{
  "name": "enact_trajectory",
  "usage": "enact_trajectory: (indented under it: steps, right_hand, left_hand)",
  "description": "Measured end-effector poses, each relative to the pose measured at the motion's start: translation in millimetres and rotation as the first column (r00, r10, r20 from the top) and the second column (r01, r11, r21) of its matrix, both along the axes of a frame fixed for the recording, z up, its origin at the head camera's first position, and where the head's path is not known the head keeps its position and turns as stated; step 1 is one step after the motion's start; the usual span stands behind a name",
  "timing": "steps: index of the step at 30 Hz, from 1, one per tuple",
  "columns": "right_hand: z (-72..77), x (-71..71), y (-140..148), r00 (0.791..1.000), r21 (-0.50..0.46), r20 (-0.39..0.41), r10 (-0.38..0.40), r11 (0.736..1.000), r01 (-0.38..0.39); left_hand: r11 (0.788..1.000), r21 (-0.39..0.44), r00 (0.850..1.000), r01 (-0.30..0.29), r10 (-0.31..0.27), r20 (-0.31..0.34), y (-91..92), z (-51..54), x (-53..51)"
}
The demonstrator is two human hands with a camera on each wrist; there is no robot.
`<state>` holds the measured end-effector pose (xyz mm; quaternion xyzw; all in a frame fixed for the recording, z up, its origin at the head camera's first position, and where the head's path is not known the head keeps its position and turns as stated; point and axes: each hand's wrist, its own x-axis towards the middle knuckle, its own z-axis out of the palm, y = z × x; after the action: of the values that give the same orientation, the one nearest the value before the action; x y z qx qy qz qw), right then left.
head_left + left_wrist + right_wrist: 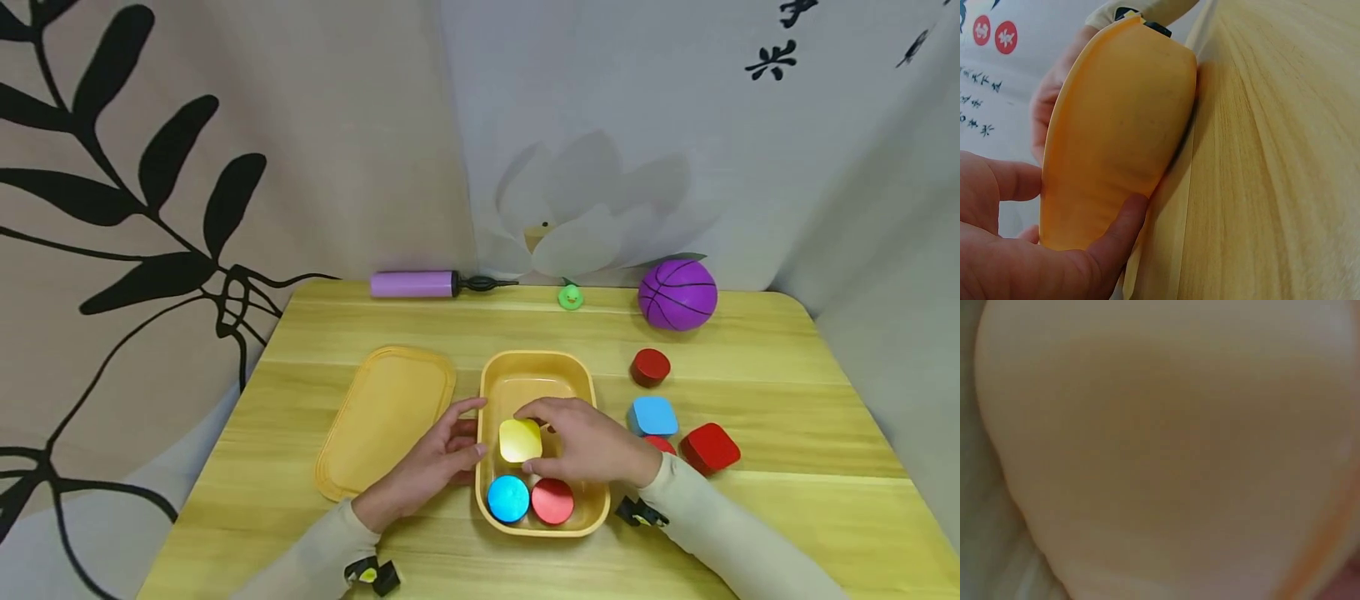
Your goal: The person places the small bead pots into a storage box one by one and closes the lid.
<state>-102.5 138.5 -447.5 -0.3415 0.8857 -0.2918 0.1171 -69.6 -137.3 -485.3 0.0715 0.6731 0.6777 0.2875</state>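
Near the front of a wooden surface (262, 492), an orange-yellow tray (536, 380) stands between a person's two hands. Inside it, roughly at the middle, is a yellow block (517, 442). The right hand (592, 442) reaches in over the tray's right side, its grip clamped on that block, fingertips at the far edge and thumb at the near one; whether the block touches the tray floor I cannot tell. Just below it, at the near end of the tray, lie a round blue block (507, 499) and a round pink-red block (552, 502), side by side. The left hand (442, 454) touches the tray's left wall from outside, its grip apart, the digits spread along rim and side. Left of the tray, a flat lid (386, 421) of similar colour lies slanted on the surface. To the right are a dark red round block (650, 367), a blue squarish block (652, 416), a red piece (662, 445) partly hidden by the right forearm, and a red squarish block (710, 448). Along the back edge sit a purple pump (412, 284), a small green toy (571, 297) and a purple ball (678, 295). The right wrist view is too blurred to read.
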Motion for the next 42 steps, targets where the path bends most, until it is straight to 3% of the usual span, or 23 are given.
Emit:
enact_trajectory:
  steps: [6,25,29,35,42]
  right_hand:
    - [-4.8,-1.8,-11.5,0.998,0.056,-0.025,0.054,0.997,-0.053]
    - [-8.6,-0.1,-8.3,0.998,0.157,0.006,0.060,0.986,-0.060]
    - [-7.5,0.9,-4.3,0.998,0.116,-0.004,0.067,0.991,-0.066]
    - [-2.0,0.4,4.5,0.998,-0.030,-0.024,0.057,0.998,-0.058]
    - [3.6,1.1,17.0,0.998,-0.115,-0.063,0.001,0.993,-0.008]
  left_hand:
    - [0.999,-0.045,1.000,-0.023,0.024,0.009,-3.8,0.8,0.8]
    - [1.000,-0.020,1.000,0.022,-0.022,0.006,2.0,1.3,-4.7]
    - [1.000,-0.013,1.000,0.029,-0.028,0.003,3.4,2.4,-4.6]
    - [1.000,-0.015,1.000,0.026,-0.027,-0.003,4.2,3.1,-5.0]
    - [1.000,-0.014,1.000,0.021,-0.021,0.000,3.7,2.0,-4.0]
